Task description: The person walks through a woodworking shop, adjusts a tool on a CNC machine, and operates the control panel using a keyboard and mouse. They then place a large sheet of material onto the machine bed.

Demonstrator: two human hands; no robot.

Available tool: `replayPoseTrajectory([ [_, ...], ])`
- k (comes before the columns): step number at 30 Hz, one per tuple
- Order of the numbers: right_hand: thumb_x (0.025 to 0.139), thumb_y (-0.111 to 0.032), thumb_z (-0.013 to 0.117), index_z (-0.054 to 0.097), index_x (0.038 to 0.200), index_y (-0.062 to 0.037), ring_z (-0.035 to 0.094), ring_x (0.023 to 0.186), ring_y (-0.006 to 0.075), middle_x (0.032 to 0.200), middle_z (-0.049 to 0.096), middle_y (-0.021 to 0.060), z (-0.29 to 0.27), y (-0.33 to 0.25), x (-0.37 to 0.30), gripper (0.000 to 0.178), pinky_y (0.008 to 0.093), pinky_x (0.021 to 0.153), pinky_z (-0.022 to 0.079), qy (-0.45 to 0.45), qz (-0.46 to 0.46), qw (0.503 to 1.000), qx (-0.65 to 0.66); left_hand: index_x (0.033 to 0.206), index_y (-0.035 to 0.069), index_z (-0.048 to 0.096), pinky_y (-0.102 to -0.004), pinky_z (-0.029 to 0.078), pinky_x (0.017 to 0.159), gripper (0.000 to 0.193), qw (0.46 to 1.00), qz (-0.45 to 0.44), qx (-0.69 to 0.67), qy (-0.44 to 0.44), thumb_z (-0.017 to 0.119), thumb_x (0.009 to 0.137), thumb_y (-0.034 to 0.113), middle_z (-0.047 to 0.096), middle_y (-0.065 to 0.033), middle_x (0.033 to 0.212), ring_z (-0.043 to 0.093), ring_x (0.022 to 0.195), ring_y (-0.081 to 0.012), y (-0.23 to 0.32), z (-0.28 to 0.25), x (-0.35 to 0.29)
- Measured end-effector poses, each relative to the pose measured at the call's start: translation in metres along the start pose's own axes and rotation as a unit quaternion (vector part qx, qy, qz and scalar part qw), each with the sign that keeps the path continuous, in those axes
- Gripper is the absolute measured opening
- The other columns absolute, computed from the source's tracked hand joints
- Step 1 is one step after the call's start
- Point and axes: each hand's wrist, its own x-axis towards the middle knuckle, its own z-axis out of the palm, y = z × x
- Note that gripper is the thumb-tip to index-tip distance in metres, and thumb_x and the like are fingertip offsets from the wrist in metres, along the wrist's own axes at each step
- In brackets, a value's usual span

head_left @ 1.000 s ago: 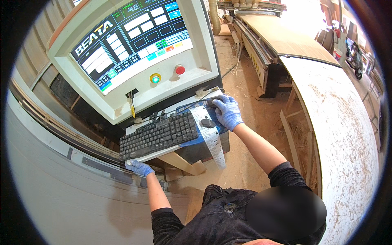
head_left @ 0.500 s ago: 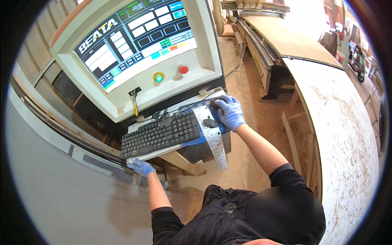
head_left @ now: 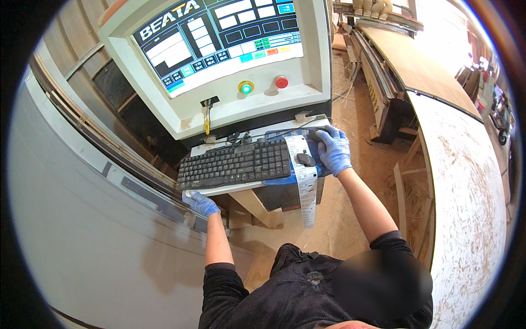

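My left hand (head_left: 201, 204), in a blue glove, is closed at the front left corner of a white shelf (head_left: 219, 190), just below the keyboard. A bit of white shows at its fingertips. On the shelf lies a black keyboard (head_left: 235, 164). My gloved right hand (head_left: 335, 152) rests over a dark computer mouse (head_left: 316, 135) at the shelf's right end, its fingers curled on it and partly hiding it. Beside that hand, a small dark curved object (head_left: 305, 159) sits on a long printed paper strip (head_left: 308, 197), which hangs over the front edge.
Above the shelf stands a pale control cabinet with a lit screen (head_left: 219, 44), a glowing green button (head_left: 246, 88) and a red button (head_left: 281, 81). A large grey panel (head_left: 120, 241) fills the left. To the right, a long white board (head_left: 460, 181) lies beside a machine bed (head_left: 416, 66).
The whole view has shifted, so the cabinet, shelf and both hands appear farther right. Both hands keep their places at the shelf.
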Motion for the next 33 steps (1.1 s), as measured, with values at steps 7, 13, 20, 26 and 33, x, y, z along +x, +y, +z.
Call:
replayPoseTrajectory([
  [7, 0.074, -0.010, 0.064, 0.068, 0.109, -0.0173, 0.055, 0.109, 0.0383, 0.123, 0.059, 0.0141, -0.002, -0.004, 0.001, 0.036, 0.0477, 0.096, 0.045, -0.003, -0.002, 1.000, 0.006, 0.134, -0.003, 0.042, -0.0420, 0.045, 0.099, 0.058, 1.000, 0.024, 0.004, 0.007, 0.046, 0.102, 0.045, 0.053, -0.0207, 0.127, 0.054, 0.111, -0.0301, -0.017, -0.002, 0.006],
  [13, 0.074, -0.010, 0.064, 0.069, 0.108, -0.0172, 0.055, 0.110, 0.0381, 0.123, 0.059, 0.0138, -0.001, -0.001, 0.001, 0.035, 0.0472, 0.096, 0.045, 0.001, -0.001, 1.000, -0.005, 0.134, -0.002, 0.041, -0.0416, 0.044, 0.100, 0.057, 1.000, 0.016, -0.002, 0.007, 0.046, 0.102, 0.045, 0.052, -0.0202, 0.128, 0.053, 0.112, -0.0298, -0.018, 0.000, 0.005],
  [20, 0.074, -0.011, 0.064, 0.069, 0.108, -0.0172, 0.055, 0.110, 0.0380, 0.123, 0.059, 0.0137, 0.000, 0.000, 0.000, 0.035, 0.0476, 0.095, 0.046, -0.001, -0.002, 1.000, -0.014, 0.135, -0.002, 0.041, -0.0414, 0.044, 0.100, 0.055, 1.000, -0.004, 0.004, 0.011, 0.046, 0.102, 0.043, 0.052, -0.0202, 0.128, 0.053, 0.112, -0.0296, -0.014, 0.001, 0.003],
  [26, 0.074, -0.010, 0.064, 0.069, 0.108, -0.0172, 0.056, 0.108, 0.0379, 0.123, 0.059, 0.0140, -0.002, -0.001, 0.001, 0.035, 0.0477, 0.094, 0.046, 0.001, -0.006, 1.000, -0.003, 0.134, -0.001, 0.042, -0.0409, 0.045, 0.099, 0.055, 1.000, 0.011, -0.005, 0.001, 0.046, 0.102, 0.043, 0.052, -0.0200, 0.128, 0.053, 0.112, -0.0291, -0.011, -0.001, 0.004],
  [33, 0.074, -0.010, 0.064, 0.069, 0.108, -0.0169, 0.056, 0.109, 0.0378, 0.123, 0.059, 0.0140, -0.002, -0.001, 0.001, 0.035, 0.0472, 0.094, 0.046, 0.001, -0.005, 1.000, -0.010, 0.134, -0.001, 0.042, -0.0405, 0.046, 0.098, 0.056, 1.000, -0.006, -0.006, 0.004, 0.047, 0.101, 0.044, 0.053, -0.0192, 0.127, 0.054, 0.111, -0.0285, -0.009, 0.001, 0.002],
])
